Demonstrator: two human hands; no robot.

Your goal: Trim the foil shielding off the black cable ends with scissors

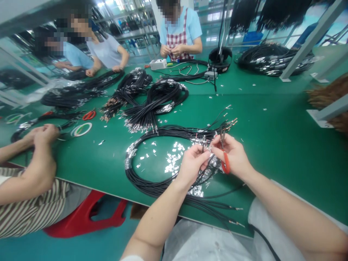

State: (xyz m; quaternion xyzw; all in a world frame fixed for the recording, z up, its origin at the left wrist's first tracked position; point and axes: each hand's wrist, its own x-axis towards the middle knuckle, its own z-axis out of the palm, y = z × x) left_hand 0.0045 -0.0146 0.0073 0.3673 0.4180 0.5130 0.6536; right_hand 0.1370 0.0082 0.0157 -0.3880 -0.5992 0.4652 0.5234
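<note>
My left hand [194, 161] is closed, thumb and fingers pinching the end of a thin black cable. My right hand [232, 154] has red-handled scissors [225, 163] tucked in it, blades pointing up and away. Its thumb and forefinger meet at the cable's tip, close to my left fingertips; what they pinch there is too small to make out. Beneath both hands lies a looped bundle of black cables [136, 177], bound with shiny silver foil tape at its left bend. Its stripped ends [231, 123] fan out at the right. Foil scraps [174, 157] lie inside the loop.
More cable bundles [163, 98] lie farther back on the green table [272, 145]. Red scissors [89, 115] and tape rolls [82, 129] rest at left near a co-worker's hands [46, 134]. Metal posts [307, 43] stand at right. Several people work around the table.
</note>
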